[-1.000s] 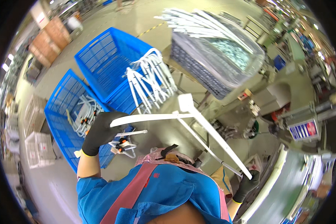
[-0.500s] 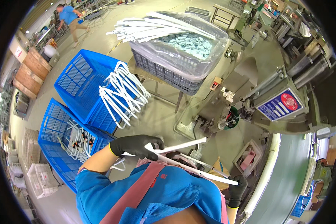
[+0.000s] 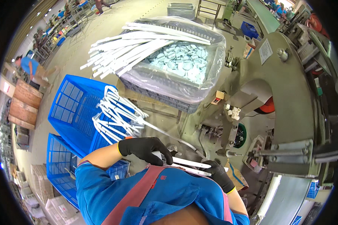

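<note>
The left hand (image 3: pixel 146 150), in a black glove, is closed around the left ends of white bars (image 3: pixel 191 162) that lie crosswise in front of the person's chest. The gloved right hand (image 3: pixel 218 175) is at their right ends; how firmly its fingers close cannot be told. A thin white rod (image 3: pixel 172 135) slants from that hand up to the left, its far end overlapping, in this view, a bunch of bent white tubes (image 3: pixel 118 116). Those tubes lie across the right edge of a blue crate (image 3: pixel 68 107); a second blue crate (image 3: pixel 60 165) sits just below its near edge. Farther off, a grey crate (image 3: pixel 172 101) lined with clear plastic holds small pale pieces (image 3: pixel 180 60) toward its right edge, and long white strips (image 3: pixel 127 47) rest over them, sticking out past its left edge. Small white blocks (image 3: pixel 233 111) sit on the machine (image 3: pixel 289 86).
</note>
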`<state>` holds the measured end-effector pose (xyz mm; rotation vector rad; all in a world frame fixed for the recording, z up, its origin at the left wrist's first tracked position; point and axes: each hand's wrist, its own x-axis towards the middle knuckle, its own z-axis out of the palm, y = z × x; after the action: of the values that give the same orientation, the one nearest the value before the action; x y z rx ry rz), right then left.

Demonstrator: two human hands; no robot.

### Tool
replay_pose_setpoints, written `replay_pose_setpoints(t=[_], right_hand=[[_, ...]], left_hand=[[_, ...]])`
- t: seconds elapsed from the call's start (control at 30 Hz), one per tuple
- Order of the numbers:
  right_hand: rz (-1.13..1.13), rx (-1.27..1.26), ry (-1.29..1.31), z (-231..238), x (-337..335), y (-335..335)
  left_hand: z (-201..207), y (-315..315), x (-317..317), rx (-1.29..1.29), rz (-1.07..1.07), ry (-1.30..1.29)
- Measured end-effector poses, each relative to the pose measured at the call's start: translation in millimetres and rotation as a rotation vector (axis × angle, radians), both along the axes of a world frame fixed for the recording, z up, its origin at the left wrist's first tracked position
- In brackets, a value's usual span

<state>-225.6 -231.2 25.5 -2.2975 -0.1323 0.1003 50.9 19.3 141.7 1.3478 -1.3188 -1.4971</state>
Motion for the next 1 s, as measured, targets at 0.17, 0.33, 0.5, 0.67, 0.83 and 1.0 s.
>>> replay_pose_setpoints(t=[0.17,0.33,0.5,0.67,0.83,1.0], right_hand=[[-0.348,-0.266,0.006,-10,4,31],[-0.428,-0.547,0.104,10,5,46],[-0.505,-0.542,0.192,44,0,50],[-0.553,-0.623,0.247,46,-10,53],[-0.623,-0.567,0.289,38,-17,57],[-0.652,-0.532,0.226,39,-16,56]], left_hand=[[-19,-32,84,-0.012,-0.089,-0.201],[-50,-136,213,-0.203,0.55,-0.798],[-95,-206,308,0.051,0.154,-1.394],[-119,-219,336,0.246,-0.103,-1.346],[-102,-219,338,-0.007,0.331,-1.096],[-112,-209,307,-0.261,0.16,-1.078]])
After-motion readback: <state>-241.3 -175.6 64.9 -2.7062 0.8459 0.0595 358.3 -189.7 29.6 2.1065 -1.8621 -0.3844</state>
